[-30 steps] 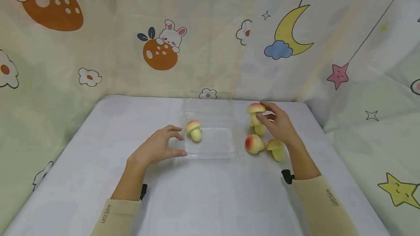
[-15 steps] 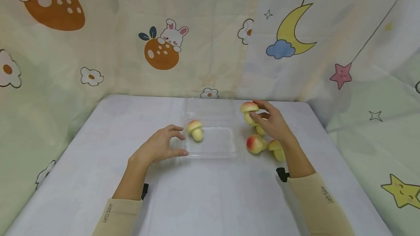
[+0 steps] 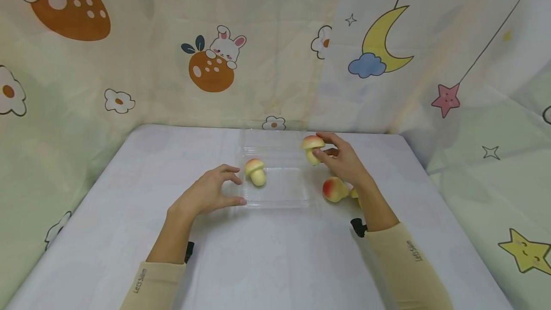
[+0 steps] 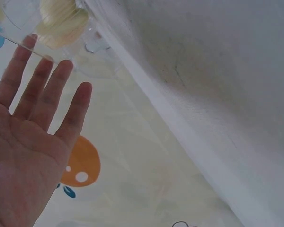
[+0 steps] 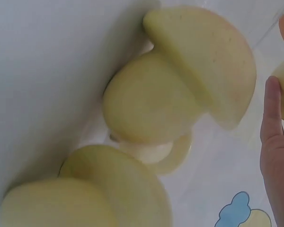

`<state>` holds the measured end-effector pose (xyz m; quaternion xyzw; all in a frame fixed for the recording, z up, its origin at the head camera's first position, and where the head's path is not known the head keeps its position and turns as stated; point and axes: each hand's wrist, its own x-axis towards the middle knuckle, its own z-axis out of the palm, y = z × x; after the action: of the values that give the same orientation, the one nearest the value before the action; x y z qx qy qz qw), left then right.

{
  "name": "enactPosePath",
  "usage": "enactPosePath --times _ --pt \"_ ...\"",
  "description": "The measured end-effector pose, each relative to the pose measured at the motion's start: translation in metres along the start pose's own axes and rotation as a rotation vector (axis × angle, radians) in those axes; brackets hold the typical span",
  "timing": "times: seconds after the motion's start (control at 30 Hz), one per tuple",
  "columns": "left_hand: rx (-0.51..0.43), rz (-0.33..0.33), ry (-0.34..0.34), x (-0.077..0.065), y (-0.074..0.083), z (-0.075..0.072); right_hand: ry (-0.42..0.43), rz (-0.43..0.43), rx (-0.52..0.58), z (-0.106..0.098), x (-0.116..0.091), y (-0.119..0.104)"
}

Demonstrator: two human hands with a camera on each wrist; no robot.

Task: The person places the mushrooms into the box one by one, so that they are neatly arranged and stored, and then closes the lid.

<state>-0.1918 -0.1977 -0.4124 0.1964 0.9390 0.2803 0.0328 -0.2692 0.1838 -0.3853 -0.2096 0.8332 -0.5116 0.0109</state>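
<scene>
The right hand (image 3: 345, 160) pinches one toy mushroom (image 3: 313, 149) between thumb and fingers, cap up and stem down, by the far right part of a clear plastic box (image 3: 284, 188); whether it hangs over the rim or just outside, I cannot tell. The left hand (image 3: 205, 190) has its fingers extended and spaced apart, the tips at the box's left edge, gripping nothing. A second mushroom (image 3: 256, 172) sits inside the box at the left, cap toward the far side. To the right of the box, a red-capped mushroom (image 3: 335, 189) lies on the white-covered bench (image 3: 267, 257), next to another mushroom (image 3: 355, 193) (mostly hidden behind the right wrist). Behind the bench hangs a patterned cloth (image 3: 275, 61).
</scene>
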Motion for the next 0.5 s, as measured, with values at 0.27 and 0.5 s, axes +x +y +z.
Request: enactPosePath --times 0.27,0.5 --pt "0.001 0.006 0.007 0.002 0.0 0.003 -0.04 -0.005 0.0 0.017 0.004 0.0" --pt "0.003 -0.003 0.002 0.0 0.0 0.001 -0.056 0.0 -0.023 0.035 0.011 -0.003"
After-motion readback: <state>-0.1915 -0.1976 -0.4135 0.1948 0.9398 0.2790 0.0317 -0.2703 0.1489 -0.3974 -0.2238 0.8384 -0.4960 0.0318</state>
